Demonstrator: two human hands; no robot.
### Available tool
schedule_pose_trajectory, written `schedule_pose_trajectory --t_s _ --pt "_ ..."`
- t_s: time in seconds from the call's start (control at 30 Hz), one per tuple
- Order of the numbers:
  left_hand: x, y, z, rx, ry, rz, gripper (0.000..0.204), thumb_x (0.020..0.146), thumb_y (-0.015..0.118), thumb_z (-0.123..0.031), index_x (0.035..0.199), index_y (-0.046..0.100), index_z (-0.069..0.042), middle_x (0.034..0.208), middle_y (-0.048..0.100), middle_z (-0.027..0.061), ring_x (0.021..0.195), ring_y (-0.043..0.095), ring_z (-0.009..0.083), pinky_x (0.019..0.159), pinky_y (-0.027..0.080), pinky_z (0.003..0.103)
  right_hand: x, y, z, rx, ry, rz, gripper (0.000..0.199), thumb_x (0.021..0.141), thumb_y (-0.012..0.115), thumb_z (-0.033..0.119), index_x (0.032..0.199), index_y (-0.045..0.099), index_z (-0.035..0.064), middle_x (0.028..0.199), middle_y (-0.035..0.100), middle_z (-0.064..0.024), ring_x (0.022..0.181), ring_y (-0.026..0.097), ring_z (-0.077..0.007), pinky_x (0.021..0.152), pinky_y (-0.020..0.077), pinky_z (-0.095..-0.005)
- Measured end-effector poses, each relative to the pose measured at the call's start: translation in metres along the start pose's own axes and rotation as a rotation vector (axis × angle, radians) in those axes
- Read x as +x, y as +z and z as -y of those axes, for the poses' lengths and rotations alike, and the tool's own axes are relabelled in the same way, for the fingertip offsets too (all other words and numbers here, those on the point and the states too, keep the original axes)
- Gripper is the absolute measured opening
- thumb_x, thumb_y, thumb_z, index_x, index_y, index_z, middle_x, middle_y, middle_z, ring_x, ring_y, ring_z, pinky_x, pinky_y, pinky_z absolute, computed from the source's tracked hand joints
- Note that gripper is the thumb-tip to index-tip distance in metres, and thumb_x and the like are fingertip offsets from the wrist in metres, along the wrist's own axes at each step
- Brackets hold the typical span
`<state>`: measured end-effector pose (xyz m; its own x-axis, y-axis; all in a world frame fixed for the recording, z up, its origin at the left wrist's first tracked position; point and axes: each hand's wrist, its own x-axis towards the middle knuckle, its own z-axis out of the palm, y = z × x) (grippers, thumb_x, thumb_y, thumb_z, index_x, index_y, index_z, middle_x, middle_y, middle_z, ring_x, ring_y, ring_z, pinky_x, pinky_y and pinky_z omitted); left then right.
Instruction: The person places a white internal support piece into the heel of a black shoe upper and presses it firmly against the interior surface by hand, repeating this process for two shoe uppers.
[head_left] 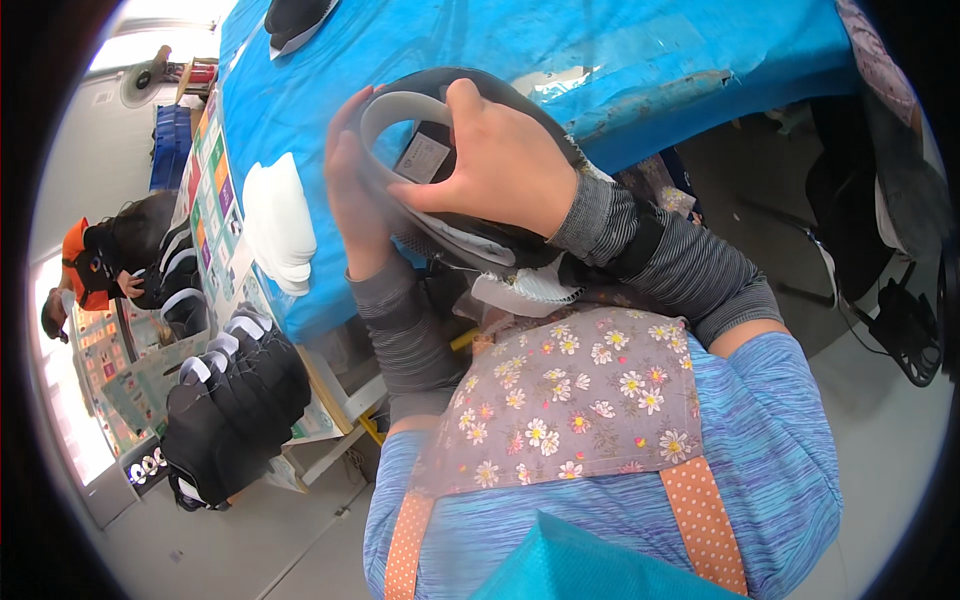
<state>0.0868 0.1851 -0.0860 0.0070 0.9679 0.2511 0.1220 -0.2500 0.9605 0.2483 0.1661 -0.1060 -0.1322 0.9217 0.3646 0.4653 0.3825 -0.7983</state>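
Note:
Both my hands hold a black shoe upper (500,95) at the near edge of the blue-covered table. Its pale grey padded collar (398,104) faces up, and a small white label (424,158) shows inside the opening. My right hand (515,165) grips the collar from the right, thumb and fingers closed around its edge. Blurred by motion, my left hand (352,185) presses against the upper's left side, its fingertips partly hidden behind it. White fabric with a stitched edge (525,292) hangs below the upper, near my apron.
Flat white pieces (278,222) lie stacked on the blue table cover (650,40). Another black piece with a pale edge (297,22) lies at the far left. Stacked black uppers (240,405) stand at left. A person in an orange cap (78,262) is beyond them.

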Motion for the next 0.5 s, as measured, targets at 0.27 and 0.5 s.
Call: schedule_pose_trajectory --t_s 0.27,0.5 --pt "0.0015 -0.0078 -0.0014 0.028 -0.005 0.014 0.057 0.098 0.042 -0.033 0.136 0.053 0.007 0.13 0.062 0.0202 0.121 0.059 0.0266 0.109 0.041 0.035 0.0003 0.0049 -0.0041 -0.03 -0.031 -0.026 0.082 0.069 0.084 0.059 0.102 0.049 -0.0072 0.081 0.068 -0.0202 0.08 0.073 -0.0344 0.071 0.0594 -0.0369" --pt "0.0021 -0.0066 -0.0019 0.036 -0.001 0.009 0.057 0.097 0.042 -0.032 0.135 0.054 0.008 0.129 0.063 0.02 0.12 0.06 0.0261 0.109 0.042 0.035 -0.0001 0.0057 -0.0039 -0.03 -0.028 -0.024 0.08 0.069 0.084 0.058 0.103 0.049 -0.0063 0.082 0.068 -0.0198 0.079 0.073 -0.0339 0.07 0.0597 -0.0368"
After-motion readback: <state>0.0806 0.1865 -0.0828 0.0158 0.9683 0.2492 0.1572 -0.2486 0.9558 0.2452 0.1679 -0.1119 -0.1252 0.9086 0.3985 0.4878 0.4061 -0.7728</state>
